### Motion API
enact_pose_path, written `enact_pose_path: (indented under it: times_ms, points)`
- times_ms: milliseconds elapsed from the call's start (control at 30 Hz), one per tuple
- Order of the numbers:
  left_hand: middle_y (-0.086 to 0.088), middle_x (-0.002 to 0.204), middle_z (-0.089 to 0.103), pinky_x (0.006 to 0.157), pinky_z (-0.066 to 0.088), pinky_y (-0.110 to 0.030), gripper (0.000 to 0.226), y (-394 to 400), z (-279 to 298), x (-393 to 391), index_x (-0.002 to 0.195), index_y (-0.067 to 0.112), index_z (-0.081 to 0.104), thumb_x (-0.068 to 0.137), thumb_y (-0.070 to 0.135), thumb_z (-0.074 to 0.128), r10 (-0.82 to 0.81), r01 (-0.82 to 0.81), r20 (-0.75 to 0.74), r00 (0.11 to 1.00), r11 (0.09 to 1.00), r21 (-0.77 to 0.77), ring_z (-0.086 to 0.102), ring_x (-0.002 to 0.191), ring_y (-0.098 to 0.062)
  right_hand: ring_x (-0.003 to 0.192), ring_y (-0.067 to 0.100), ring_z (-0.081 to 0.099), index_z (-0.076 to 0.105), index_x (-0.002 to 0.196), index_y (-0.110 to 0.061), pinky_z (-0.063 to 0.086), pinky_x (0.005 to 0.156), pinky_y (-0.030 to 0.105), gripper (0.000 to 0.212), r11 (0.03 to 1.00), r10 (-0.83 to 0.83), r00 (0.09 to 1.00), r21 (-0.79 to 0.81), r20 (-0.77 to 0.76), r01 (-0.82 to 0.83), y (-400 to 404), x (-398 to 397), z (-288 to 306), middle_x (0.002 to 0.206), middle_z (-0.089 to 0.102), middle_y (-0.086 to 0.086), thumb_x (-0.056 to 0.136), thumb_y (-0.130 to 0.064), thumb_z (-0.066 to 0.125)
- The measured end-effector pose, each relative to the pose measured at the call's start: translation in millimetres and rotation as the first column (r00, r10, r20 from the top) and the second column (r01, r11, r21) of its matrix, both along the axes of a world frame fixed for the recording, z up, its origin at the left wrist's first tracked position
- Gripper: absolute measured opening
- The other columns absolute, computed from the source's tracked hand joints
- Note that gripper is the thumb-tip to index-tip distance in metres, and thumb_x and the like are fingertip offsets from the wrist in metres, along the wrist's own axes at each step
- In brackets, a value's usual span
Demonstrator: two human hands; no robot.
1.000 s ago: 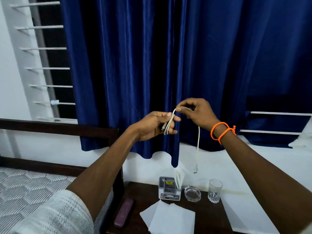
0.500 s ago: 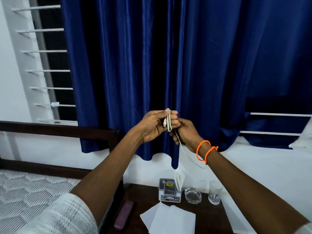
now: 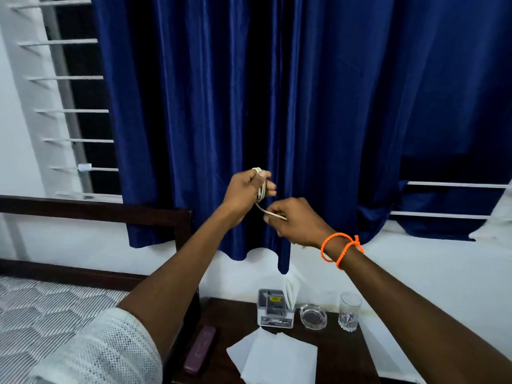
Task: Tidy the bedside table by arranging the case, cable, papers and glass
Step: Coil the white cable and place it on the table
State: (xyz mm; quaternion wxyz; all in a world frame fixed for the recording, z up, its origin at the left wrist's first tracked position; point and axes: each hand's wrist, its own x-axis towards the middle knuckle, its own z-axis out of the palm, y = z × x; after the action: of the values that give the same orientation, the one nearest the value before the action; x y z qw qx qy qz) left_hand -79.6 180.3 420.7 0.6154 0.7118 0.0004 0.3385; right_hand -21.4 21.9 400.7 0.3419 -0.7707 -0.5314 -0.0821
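In front of the blue curtain point(image 3: 304, 106), mid-frame, the left hand point(image 3: 243, 189) grips the bunched white cable point(image 3: 260, 189), whose loose end slants down-right into the pinching right hand point(image 3: 293, 223) just below it.

papers point(image 3: 277, 358): cut by bottom edge | cable point(image 3: 261, 189): mostly hidden in hands

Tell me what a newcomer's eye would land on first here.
First, the two hands raised mid-frame against the blue curtain: the left hand grips a coiled white cable, and the right hand, orange bands at its wrist, pinches the loose end. Below, the dark bedside table holds white papers, a glass and a maroon case.
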Motion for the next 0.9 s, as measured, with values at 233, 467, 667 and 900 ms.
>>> enact_pose_path:
  times_ms: [233, 467, 667, 900]
  points:
    - [-0.005, 0.075, 0.069, 0.066, 0.048, -0.024, 0.032, 4, -15, -4, 0.09, 0.017, 0.072, 0.108, 0.028, 0.048, -0.083, 0.128, -0.168, 0.982, 0.95, 0.284, 0.065, 0.068, -0.01, 0.062, 0.0, 0.061, 0.073, 0.075, -0.03, 0.047, 0.06, 0.018, 0.014, 0.998, -0.023, 0.981, 0.058, 0.191, 0.013, -20, 11, 50, 0.061, 0.067, -0.015, 0.084, -0.041, 0.073]
    - [-0.004, 0.071, 0.056, 0.091, 0.058, -0.04, 0.036, -4, -12, -10, 0.113, 0.002, 0.072, 0.107, 0.028, 0.047, -0.521, 0.494, -0.187, 0.833, 0.852, -0.17, 0.059, 0.062, -0.016, 0.076, 0.002, 0.069, 0.077, 0.083, -0.021, 0.052, 0.072, 0.017, 0.007, 0.982, 0.035, 0.995, 0.183, 0.097, -0.053, -36, 34, 70, 0.078, 0.076, -0.007, 0.082, -0.027, 0.08]
    - [0.001, 0.062, 0.045, 0.077, 0.056, -0.032, 0.037, -19, 0, -21, 0.098, 0.005, 0.067, 0.109, 0.029, 0.041, -0.65, 0.601, -0.056, 0.758, 0.728, -0.33, 0.045, 0.051, -0.011, 0.072, 0.014, 0.061, 0.076, 0.091, -0.013, 0.05, 0.067, 0.029, 0.011, 0.936, 0.15, 0.98, 0.337, -0.13, -0.099, -33, 40, 57, 0.082, 0.075, 0.006, 0.088, -0.023, 0.075]
    - [0.006, 0.052, 0.042, 0.067, 0.057, -0.025, 0.035, -25, 4, -23, 0.085, 0.01, 0.057, 0.107, 0.03, 0.038, -0.74, 0.688, 0.111, 0.664, 0.545, -0.479, 0.04, 0.045, -0.008, 0.071, 0.015, 0.051, 0.071, 0.115, -0.005, 0.019, 0.048, 0.026, 0.044, 0.921, 0.335, 0.766, 0.364, -0.549, -0.142, -18, 31, 36, 0.103, 0.068, 0.022, 0.099, -0.042, 0.056]
